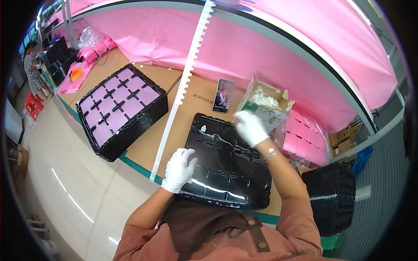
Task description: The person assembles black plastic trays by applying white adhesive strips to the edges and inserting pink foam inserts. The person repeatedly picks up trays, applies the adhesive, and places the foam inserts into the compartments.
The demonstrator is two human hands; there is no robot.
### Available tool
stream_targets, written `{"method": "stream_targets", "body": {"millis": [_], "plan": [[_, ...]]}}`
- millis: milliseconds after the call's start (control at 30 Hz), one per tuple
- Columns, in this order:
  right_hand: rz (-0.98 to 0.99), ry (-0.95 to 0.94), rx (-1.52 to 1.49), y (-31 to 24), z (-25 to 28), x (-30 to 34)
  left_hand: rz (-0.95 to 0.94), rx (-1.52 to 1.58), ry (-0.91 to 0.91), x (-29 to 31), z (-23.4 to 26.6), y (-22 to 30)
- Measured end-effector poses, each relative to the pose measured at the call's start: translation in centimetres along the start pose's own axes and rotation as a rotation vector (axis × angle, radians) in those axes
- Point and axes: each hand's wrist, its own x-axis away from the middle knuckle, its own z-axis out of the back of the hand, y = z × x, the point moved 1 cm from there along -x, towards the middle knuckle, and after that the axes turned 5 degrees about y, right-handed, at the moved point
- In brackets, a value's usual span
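Facing a cardboard-covered table [193, 106], with a stack of purple-lined trays [135, 135] to the left, a black tray [217, 154] in front and an open box [277, 115] of white pieces [263, 99] beyond its right side. Resting the left hand [177, 170], loosely open, at the tray's left edge, and having the right hand [251, 129] near the box, too blurred to tell whether grasping anything, with a phone [224, 95] beyond the tray and a small white piece [203, 128] in its far left corner.
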Motion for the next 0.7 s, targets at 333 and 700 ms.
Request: {"method": "stream_targets", "body": {"millis": [333,700], "plan": [[-0.259,-0.311,-0.046,-3.1,-12.5,-2.4,0.064,0.066,-0.004,0.2,-0.3,-0.7],[-0.225,-0.471,0.069,-3.9,-12.4,-4.0,0.033,0.098,0.026,0.2,-0.5,-1.0]]}}
